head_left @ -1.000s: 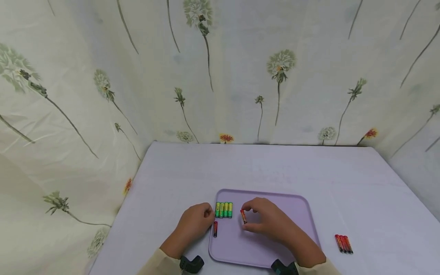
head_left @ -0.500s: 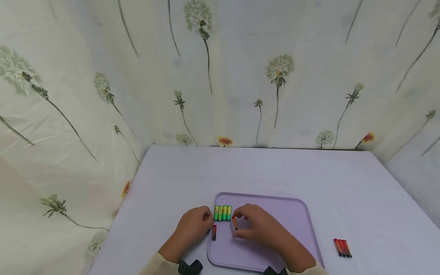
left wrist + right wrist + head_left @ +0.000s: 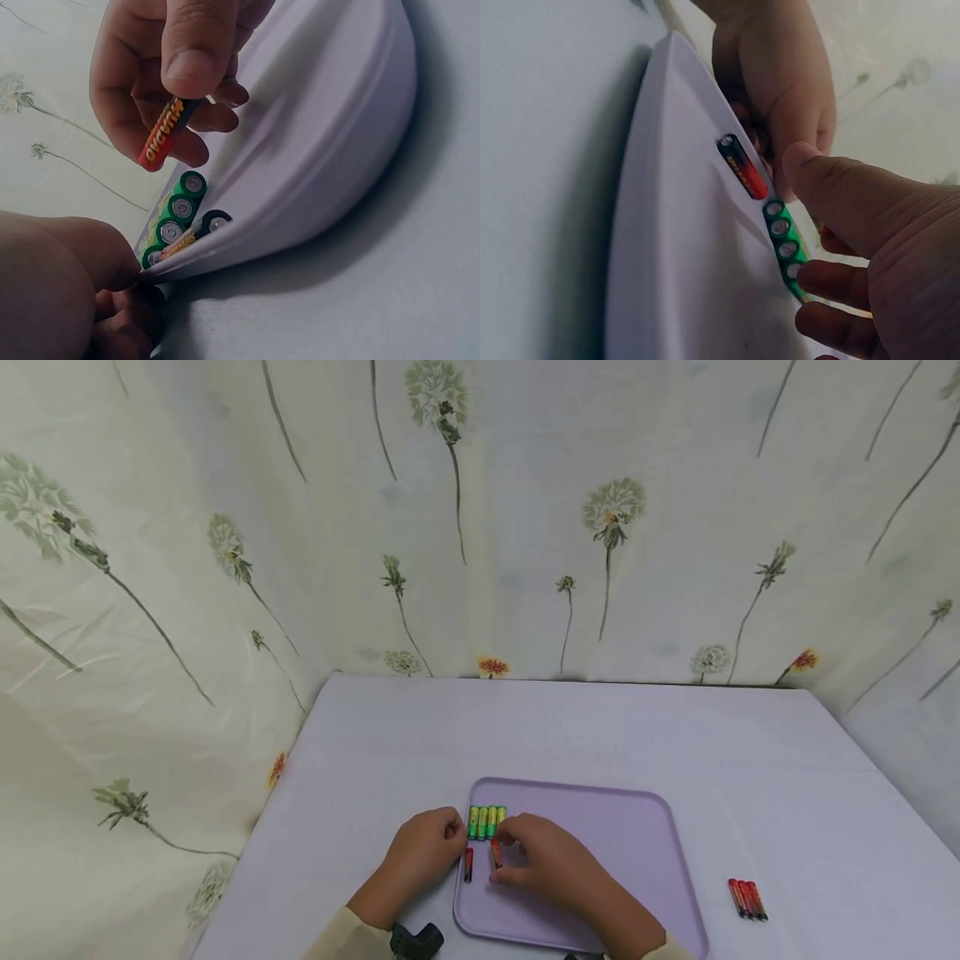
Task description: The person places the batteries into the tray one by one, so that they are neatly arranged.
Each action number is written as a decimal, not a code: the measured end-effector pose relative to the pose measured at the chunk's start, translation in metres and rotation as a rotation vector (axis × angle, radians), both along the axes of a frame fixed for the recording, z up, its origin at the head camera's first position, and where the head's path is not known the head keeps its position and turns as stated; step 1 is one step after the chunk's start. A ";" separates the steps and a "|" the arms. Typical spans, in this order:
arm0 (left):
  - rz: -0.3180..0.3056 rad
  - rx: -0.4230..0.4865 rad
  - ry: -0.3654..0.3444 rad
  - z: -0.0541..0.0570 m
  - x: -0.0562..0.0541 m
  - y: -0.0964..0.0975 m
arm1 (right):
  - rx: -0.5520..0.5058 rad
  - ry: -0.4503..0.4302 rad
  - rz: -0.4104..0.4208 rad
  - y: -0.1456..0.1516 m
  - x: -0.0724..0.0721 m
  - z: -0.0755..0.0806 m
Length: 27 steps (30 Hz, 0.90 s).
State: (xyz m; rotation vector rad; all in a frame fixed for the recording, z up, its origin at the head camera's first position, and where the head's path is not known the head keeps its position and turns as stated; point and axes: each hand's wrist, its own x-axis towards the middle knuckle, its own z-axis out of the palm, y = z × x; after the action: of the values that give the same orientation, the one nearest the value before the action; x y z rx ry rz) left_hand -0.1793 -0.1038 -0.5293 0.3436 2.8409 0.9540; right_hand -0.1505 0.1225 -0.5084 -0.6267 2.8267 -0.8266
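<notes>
My right hand (image 3: 543, 864) pinches a slim red-and-black cylindrical battery (image 3: 166, 135) between thumb and fingertips, tilted, above the left part of a lilac rectangular tray (image 3: 630, 860) with a raised rim. My left hand (image 3: 427, 843) is at the tray's left edge, thumb and curled fingers gripping its rim. Four green-and-yellow cylindrical batteries (image 3: 483, 822) lie side by side in the tray's far left corner; one red-and-black battery (image 3: 468, 865) lies just nearer, along the left edge. Rightward, bare tray floor stretches to the right edge. Beyond it, well apart, four red-and-black batteries (image 3: 747, 900) lie together on the pale table (image 3: 375, 735), which runs broadly past the tray's far edge.
</notes>
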 end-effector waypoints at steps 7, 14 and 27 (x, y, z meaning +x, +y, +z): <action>-0.008 0.002 0.005 0.002 0.000 0.000 | 0.029 0.011 -0.014 -0.011 0.004 0.001; -0.007 0.004 0.022 0.001 0.000 -0.001 | 0.065 0.050 0.001 -0.019 0.006 -0.002; -0.010 0.003 0.021 -0.003 -0.002 -0.002 | 0.141 0.113 0.003 -0.031 0.011 -0.008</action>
State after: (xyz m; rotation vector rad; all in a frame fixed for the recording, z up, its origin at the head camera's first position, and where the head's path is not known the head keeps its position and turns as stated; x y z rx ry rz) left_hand -0.1809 -0.1060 -0.5325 0.3702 2.8533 0.9589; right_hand -0.1395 0.0917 -0.5166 -0.6772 2.9508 -0.6027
